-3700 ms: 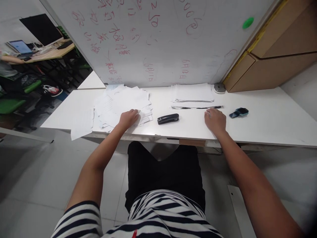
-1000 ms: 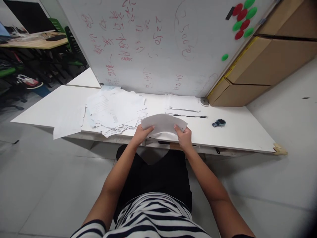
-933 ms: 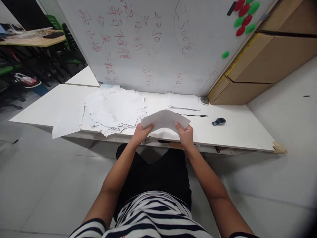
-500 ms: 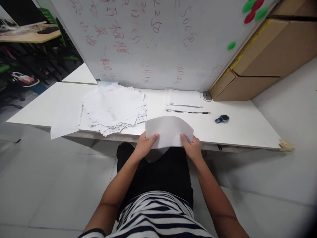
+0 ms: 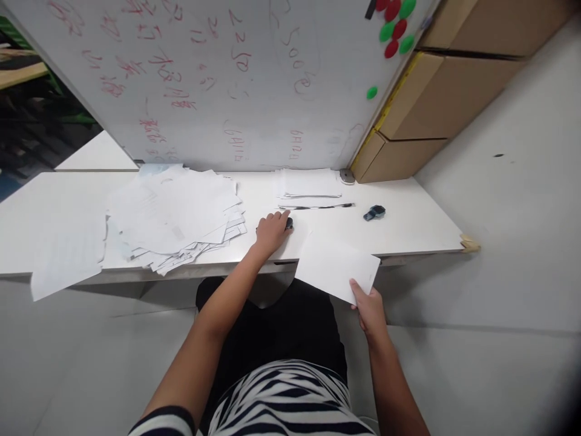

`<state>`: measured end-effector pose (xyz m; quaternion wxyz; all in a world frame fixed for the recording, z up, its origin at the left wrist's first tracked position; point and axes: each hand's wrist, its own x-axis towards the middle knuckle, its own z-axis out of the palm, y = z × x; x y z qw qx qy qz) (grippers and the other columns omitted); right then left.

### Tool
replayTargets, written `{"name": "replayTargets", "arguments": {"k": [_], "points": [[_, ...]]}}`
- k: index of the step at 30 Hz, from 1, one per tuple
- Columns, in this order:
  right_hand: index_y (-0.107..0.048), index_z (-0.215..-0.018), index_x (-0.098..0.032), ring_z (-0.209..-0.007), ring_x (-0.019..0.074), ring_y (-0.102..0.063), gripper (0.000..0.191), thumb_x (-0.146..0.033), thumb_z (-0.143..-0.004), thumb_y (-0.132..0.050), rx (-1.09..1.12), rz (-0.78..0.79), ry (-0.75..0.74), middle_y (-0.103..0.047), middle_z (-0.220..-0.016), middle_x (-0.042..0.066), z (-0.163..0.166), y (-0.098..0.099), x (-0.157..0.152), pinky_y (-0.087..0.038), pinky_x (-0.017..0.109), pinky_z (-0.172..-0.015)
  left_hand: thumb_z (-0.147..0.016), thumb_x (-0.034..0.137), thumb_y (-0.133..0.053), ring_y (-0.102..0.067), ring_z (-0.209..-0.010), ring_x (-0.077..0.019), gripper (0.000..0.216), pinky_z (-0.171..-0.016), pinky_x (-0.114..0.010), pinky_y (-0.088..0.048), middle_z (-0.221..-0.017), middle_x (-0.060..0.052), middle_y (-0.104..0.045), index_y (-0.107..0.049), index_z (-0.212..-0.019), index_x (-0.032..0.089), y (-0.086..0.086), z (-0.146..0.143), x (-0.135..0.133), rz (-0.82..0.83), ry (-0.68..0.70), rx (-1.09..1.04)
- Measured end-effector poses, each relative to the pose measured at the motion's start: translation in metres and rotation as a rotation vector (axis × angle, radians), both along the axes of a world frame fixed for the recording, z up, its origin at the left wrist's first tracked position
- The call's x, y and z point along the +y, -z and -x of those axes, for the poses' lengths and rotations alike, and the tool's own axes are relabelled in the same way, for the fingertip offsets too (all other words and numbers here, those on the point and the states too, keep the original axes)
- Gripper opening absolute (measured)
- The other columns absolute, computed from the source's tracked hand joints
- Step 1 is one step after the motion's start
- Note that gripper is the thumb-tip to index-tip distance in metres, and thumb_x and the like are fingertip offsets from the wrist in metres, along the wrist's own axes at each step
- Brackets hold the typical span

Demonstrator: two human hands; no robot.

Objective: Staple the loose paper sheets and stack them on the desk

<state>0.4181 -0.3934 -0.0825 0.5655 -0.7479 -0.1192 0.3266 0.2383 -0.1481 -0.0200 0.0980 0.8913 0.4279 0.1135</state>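
My left hand is closed over a dark object on the white table. Only the object's dark ends show past the fingers, so its kind stays hidden. In my right hand a white sheet of paper is pinched at its lower right corner, thumb on top. The sheet tilts over the table's front edge. Left of my left hand lies a large messy heap of papers. Beyond it, near the board, a neater paper stack lies above a thin black-and-white strip.
A dark wristwatch lies on the right part of the table. Behind stands a whiteboard with red writing and round magnets. Cardboard boxes are stacked at the right. A loose sheet overhangs the front edge at left.
My left hand has let go of the paper and reached forward onto the dark object. My right hand has carried the paper to the right. The view has shifted rightward.
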Motion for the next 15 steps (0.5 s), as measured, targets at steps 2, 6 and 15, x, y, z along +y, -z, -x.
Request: {"name": "replayTargets", "arguments": {"k": [2,6,15], "points": [[-0.067,-0.094,-0.013,-0.053,0.0147,-0.057,0.040,-0.044,-0.070,-0.071,-0.031,0.023,-0.019,-0.070,-0.080,0.007,0.001,-0.005,0.004,-0.038,0.022,-0.032,-0.087,0.031,-0.053,-0.051,-0.112,-0.0315,0.054,-0.090,-0.042,-0.039,-0.121,-0.013,-0.059,-0.042,-0.139,0.021,0.000,0.006,0.006,0.033,0.040,-0.019],[-0.067,-0.096,-0.013,-0.056,0.0154,-0.057,0.040,-0.043,-0.071,-0.069,-0.082,0.055,-0.091,-0.069,-0.081,0.007,0.002,-0.017,0.020,-0.042,0.022,-0.033,-0.079,0.023,-0.054,-0.053,-0.109,-0.0272,0.045,-0.086,-0.036,-0.042,-0.120,-0.007,-0.060,-0.054,-0.125,0.025,-0.005,0.023,0.014,0.195,0.188,-0.115],[-0.066,-0.097,-0.014,-0.051,0.0155,-0.053,0.038,-0.039,-0.068,-0.068,-0.160,0.036,-0.166,-0.065,-0.072,0.004,0.000,-0.023,0.031,-0.043,0.025,-0.033,-0.068,0.017,-0.057,-0.059,-0.095,-0.0230,0.037,-0.073,-0.032,-0.044,-0.110,-0.003,-0.064,-0.060,-0.103,0.025,-0.016,0.027,0.018,0.352,0.213,-0.122]]}}
